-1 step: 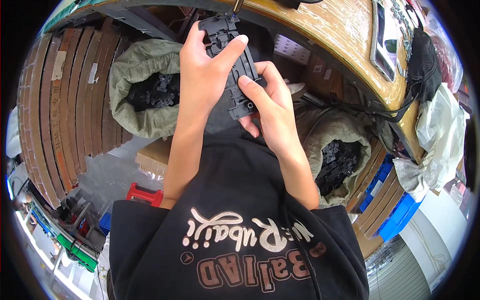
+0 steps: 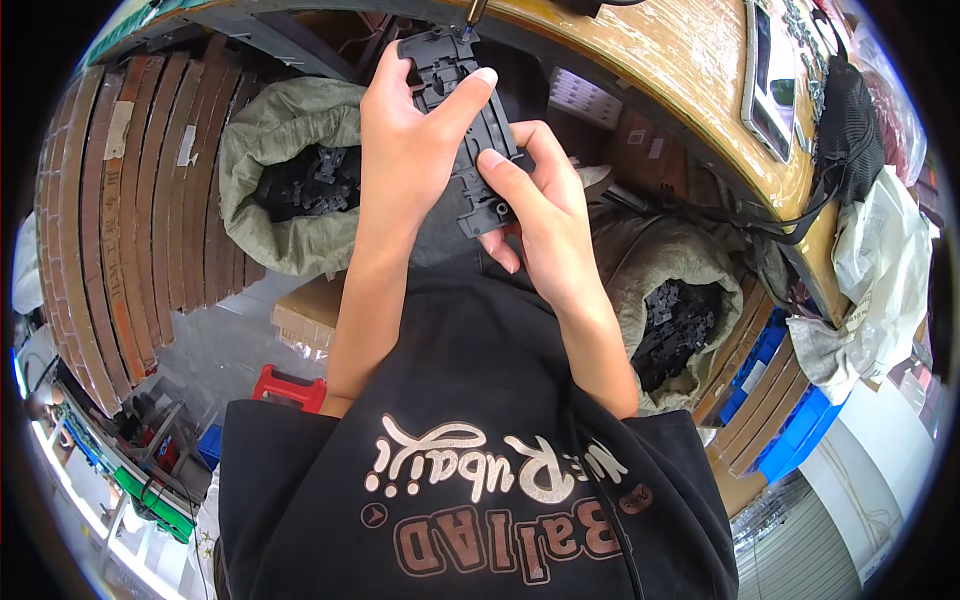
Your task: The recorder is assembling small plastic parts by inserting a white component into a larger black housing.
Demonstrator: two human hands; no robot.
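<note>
Both of my hands hold one long black moulded plastic part [image 2: 486, 135], tilted with its far end up to the left. My left hand [image 2: 420, 120] is closed round the far half, its thumb lying across the top face. Lower down, my right hand [image 2: 540, 190] grips the right side near the close end, with its thumb on the face and fingers partly hidden underneath. A thin metal driver bit [image 2: 467, 33] comes down from the top edge and meets the part's far right corner, or stands just over it; I cannot tell which.
An open sack [image 2: 290, 180] of black plastic pieces stands left, another sack [image 2: 680, 320] right. Stacked brown cardboard [image 2: 130, 200] fills the far left. The wooden workbench [image 2: 660, 60] curves across the top right, bearing a phone [image 2: 768, 85] and a black mesh bag [image 2: 850, 140].
Hardly anything differs. The black part and my hands have shifted very slightly, and my grip is the same.
</note>
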